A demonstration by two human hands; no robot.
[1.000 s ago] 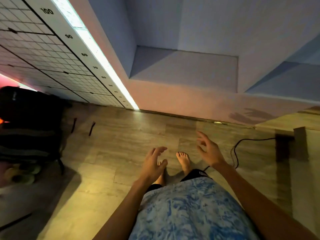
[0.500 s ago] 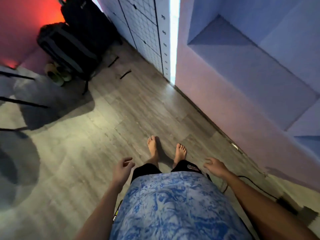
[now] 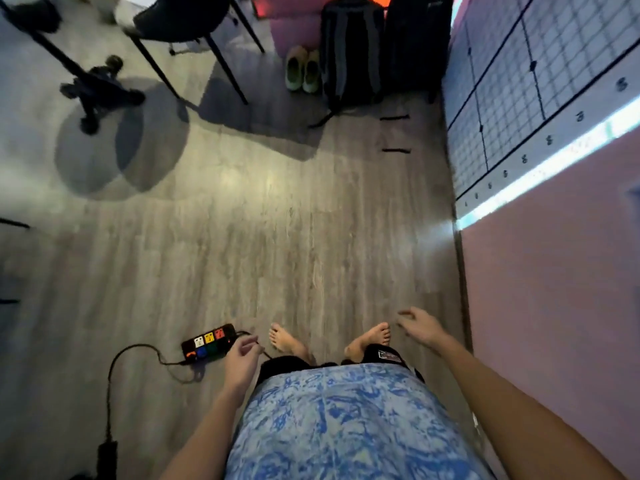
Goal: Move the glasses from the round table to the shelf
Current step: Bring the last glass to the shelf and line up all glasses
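Observation:
No glasses, round table or shelf show in the head view. My left hand (image 3: 242, 358) hangs low at my left side over the wooden floor, fingers loosely curled and apart, holding nothing. My right hand (image 3: 420, 325) is out to the right near the pink wall, fingers spread, also with nothing in it. My bare feet stand between the two hands.
A black power strip (image 3: 207, 342) with coloured sockets and its cable lie on the floor by my left hand. Ahead stand chair legs (image 3: 221, 60), a black wheeled base (image 3: 100, 91), green shoes (image 3: 303, 69) and dark backpacks (image 3: 353, 53). A pink wall (image 3: 554, 306) with a grid chart runs along the right.
The view has swung left, away from the wall recess, toward the open floor, chairs and bags. The power strip has come into sight. Both hands stay low and hold nothing.

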